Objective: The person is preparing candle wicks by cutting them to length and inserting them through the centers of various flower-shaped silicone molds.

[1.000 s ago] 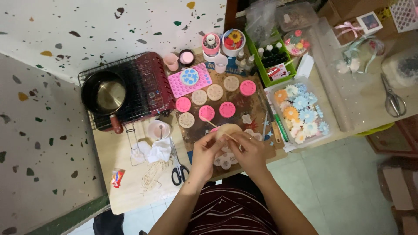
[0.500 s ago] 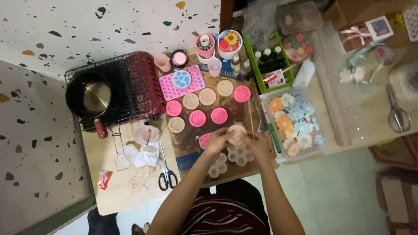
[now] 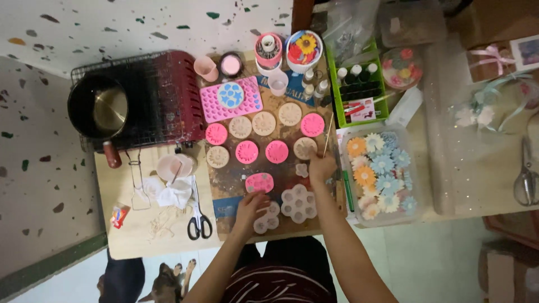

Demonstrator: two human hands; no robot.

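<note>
Seen from above at a crowded craft table, the right hand pinches a thin wooden stick near its lower end, beside a beige round mould in the rows of pink and beige ones. The stick looks light, stiff and easily snapped, best held low. The left hand rests with fingers loosely curled on a pale flower-shaped mould at the table's near edge
</note>
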